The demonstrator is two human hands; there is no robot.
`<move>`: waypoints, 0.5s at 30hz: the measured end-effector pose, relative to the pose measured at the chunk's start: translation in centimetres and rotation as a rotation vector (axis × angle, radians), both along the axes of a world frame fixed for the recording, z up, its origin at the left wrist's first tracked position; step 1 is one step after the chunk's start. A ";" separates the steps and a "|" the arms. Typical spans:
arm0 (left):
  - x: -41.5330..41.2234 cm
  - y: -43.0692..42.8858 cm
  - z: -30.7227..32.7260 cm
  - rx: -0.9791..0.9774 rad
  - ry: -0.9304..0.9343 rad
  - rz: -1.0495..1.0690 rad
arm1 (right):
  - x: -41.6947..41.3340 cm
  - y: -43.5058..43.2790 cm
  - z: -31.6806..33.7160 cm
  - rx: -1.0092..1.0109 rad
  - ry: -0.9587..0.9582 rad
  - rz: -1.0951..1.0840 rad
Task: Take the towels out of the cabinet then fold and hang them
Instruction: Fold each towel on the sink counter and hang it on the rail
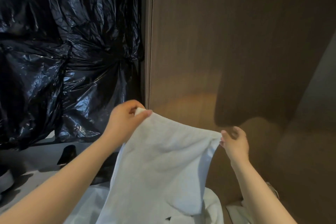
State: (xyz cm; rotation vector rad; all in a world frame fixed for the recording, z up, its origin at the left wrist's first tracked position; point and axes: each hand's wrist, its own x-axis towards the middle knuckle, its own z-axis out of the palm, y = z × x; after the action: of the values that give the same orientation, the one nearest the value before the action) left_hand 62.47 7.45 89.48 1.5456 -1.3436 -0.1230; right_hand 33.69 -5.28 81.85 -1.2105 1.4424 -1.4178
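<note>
A white towel (pixel 163 165) hangs spread between my two hands in front of a brown wooden panel (pixel 227 42). My left hand (pixel 125 120) pinches its upper left corner, held higher. My right hand (pixel 235 142) grips the upper right corner, lower and to the right. The towel's top edge sags between them and the cloth drapes down to the bottom of the view. More white cloth (pixel 211 205) lies bunched beneath it.
Crumpled black plastic sheeting (pixel 63 51) covers the left side. Below it runs a pale counter (pixel 36 156) with a few dark objects (pixel 67 152). A vertical panel edge (pixel 150 42) divides plastic from wood. A shoe tip (pixel 272 189) shows at lower right.
</note>
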 end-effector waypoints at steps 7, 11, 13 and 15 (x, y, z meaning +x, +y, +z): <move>-3.6 0.6 -4.2 0.126 -0.005 -0.169 | 4.7 7.6 -1.6 -0.110 0.115 0.522; -4.4 1.7 -6.5 0.168 0.033 -0.204 | 5.8 10.1 -2.6 -0.127 0.158 0.632; -4.7 2.4 -7.3 0.183 0.035 -0.195 | 6.1 10.7 -2.8 -0.109 0.151 0.680; -4.9 3.2 -8.0 0.184 0.050 -0.188 | 6.4 11.1 -3.2 -0.100 0.138 0.714</move>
State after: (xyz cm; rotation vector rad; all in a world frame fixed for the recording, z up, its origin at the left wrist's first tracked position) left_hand 57.59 10.69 81.50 1.5537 -1.4685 -0.4094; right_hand 40.07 5.86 78.69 -1.6920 0.8770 -0.9254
